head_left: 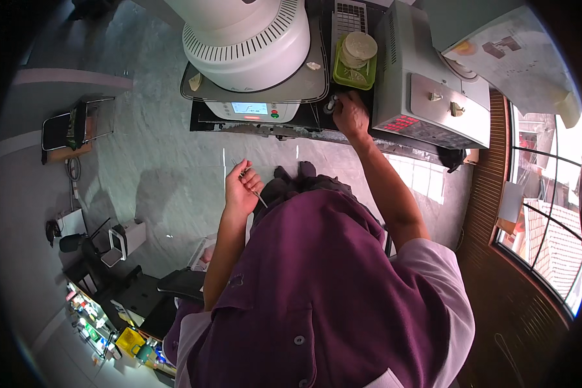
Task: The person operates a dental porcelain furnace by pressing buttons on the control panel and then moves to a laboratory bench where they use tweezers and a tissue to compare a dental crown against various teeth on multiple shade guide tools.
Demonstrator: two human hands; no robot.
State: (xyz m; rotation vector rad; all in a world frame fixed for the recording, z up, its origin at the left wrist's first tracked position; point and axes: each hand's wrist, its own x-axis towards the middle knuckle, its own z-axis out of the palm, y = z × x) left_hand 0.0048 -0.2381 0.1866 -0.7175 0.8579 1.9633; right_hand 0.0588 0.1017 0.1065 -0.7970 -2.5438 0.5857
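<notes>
My right hand [350, 114] reaches forward to the edge of a dark counter [252, 124] and closes around a small round metal object [332, 105] there. My left hand [241, 188] is held near my chest, gripping thin metal tweezers [255, 190] that point down and to the right. A green tray [354, 72] holding a stack of pale round discs [358, 48] sits just beyond my right hand.
A large white round machine [247, 39] with a small display [249, 108] stands on the counter at left. A grey box-shaped device [427, 90] with red lights stands at right. Grey marble floor lies below. A wooden wall and windows are at right; cluttered shelves at lower left.
</notes>
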